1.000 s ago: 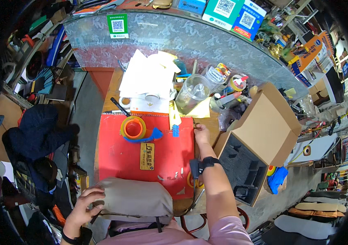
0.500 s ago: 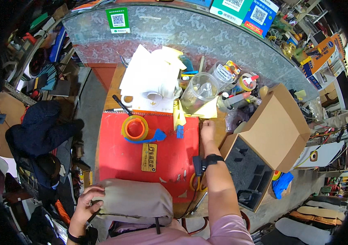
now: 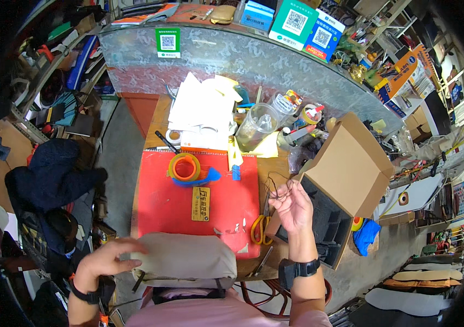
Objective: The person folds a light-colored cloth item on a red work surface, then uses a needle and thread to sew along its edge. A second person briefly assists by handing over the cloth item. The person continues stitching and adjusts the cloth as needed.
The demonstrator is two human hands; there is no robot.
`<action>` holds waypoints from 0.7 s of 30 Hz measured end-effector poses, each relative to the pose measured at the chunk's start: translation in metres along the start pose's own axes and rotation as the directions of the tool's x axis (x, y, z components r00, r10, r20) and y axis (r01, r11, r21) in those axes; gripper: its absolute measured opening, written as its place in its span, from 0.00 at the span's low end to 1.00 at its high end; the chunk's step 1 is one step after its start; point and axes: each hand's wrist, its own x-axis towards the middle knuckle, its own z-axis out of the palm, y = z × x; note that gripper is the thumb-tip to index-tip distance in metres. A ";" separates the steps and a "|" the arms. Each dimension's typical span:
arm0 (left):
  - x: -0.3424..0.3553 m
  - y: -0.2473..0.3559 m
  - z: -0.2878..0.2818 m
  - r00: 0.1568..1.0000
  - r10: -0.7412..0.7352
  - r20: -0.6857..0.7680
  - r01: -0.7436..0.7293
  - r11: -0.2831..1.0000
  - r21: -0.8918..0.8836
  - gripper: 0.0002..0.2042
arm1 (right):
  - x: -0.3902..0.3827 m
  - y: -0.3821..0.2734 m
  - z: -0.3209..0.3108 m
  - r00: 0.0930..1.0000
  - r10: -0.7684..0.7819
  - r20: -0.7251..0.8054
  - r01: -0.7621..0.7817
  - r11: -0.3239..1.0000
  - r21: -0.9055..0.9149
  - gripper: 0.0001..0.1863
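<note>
My right hand (image 3: 292, 207) is raised palm-up over the right side of the desk, fingers closed on a thin dark looped wire (image 3: 275, 185). My left hand (image 3: 101, 259), slightly blurred, has its fingers apart at the left end of a grey soft bag (image 3: 183, 259) along the desk's near edge; whether it touches the bag is unclear. The red mat (image 3: 166, 207) carries orange tape rolls (image 3: 184, 165) with a blue piece and a yellow sign (image 3: 201, 204). Yellow scissors (image 3: 259, 229) lie below my right hand, beside an open cardboard box (image 3: 352, 169) with dark foam.
White papers (image 3: 199, 109), clear cups (image 3: 256, 125) and small supplies fill the desk's back. A curved counter (image 3: 232, 54) stands behind. Cluttered shelves (image 3: 57, 87) and a dark jacket (image 3: 46, 180) are at left, a blue cloth (image 3: 367, 237) at right.
My right hand has come up from the mat's right edge toward me, turning palm-up with the wire in it. My left hand has shifted left, away from its place on the bag.
</note>
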 end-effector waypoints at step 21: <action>0.068 0.067 0.032 0.909 0.415 -0.046 -0.413 0.879 -0.237 0.03 | -0.103 0.072 0.132 0.998 -0.031 -0.051 0.026 0.995 -0.095 0.08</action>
